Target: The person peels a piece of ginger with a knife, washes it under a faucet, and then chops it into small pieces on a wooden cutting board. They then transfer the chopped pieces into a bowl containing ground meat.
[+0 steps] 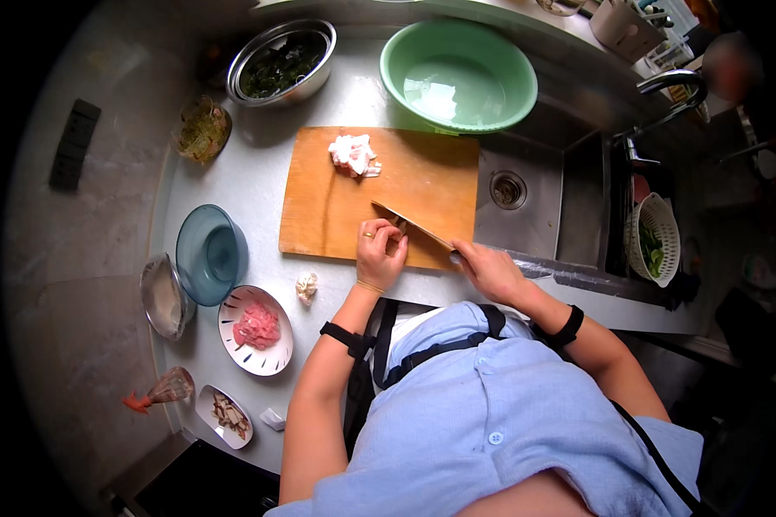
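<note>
A wooden cutting board [420, 165] lies before me on the counter. My right hand [491, 268] grips the handle of a kitchen knife [420, 229], whose blade slants up and left across the board's near part. My left hand [381, 255], with a ring on one finger, is bent with curled fingers beside the blade. Small pale food pieces [399, 224] show between its fingers and the knife; whatever sits under the fingertips is hidden. Towards the board's far left lies a pile of sliced pale pink fatty meat [354, 155]. A garlic bulb [306, 288] rests left of my left wrist.
Left are a blue-tinted bowl [194, 258], a covered bowl [163, 297], a plate [228, 355] of pink meat and a dish [207, 407] of sliced mushrooms. Behind stand a steel bowl [326, 68] of dark greens and a green basin [524, 84] of water. The sink [530, 236] is right.
</note>
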### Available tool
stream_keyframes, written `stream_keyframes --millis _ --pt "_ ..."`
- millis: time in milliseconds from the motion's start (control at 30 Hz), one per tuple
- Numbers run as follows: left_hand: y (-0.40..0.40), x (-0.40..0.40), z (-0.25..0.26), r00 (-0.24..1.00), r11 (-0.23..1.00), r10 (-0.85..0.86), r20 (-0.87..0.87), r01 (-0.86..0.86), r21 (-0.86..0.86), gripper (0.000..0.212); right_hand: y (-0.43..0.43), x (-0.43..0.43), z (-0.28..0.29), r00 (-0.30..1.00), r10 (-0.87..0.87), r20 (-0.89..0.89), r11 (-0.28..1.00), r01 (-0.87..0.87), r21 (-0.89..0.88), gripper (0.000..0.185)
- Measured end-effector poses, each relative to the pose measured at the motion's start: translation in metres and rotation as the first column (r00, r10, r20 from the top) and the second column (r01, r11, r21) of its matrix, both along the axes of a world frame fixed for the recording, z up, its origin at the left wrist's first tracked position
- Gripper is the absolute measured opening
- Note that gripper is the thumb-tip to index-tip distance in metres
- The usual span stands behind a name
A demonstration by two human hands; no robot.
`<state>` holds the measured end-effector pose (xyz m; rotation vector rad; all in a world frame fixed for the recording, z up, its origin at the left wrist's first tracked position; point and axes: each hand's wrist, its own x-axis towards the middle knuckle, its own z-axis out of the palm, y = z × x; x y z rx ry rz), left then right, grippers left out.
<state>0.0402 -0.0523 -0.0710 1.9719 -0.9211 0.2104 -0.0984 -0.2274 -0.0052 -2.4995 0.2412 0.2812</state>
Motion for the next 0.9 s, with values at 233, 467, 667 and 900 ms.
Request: stream_keyframes --millis 233,467,667,900 --pt "0.002 0.013 0.006 0.993 0.993 -0.114 0.031 0.113 0.017 0.022 -0.002 0.003 -0.001 0.997 -0.052 0.052 0.996 0.048 0.073 0.031" --pt "0.013 0.009 -0.003 0.998 0.998 -0.055 0.039 0.056 -0.023 0.020 0.004 0.006 0.004 0.998 0.059 0.035 0.997 -0.057 -0.061 0.030" --pt "0.013 0.008 0.007 0.995 0.993 -0.071 0.072 0.077 -0.086 0.018 0.007 0.003 -0.003 0.998 -0.024 0.060 1.000 0.023 0.010 0.035" --pt "0.015 0.011 -0.010 0.995 0.994 -0.033 0.098 0.043 -0.097 0.015 0.007 0.008 -0.009 0.998 0.055 0.019 0.996 -0.054 -0.067 0.036"
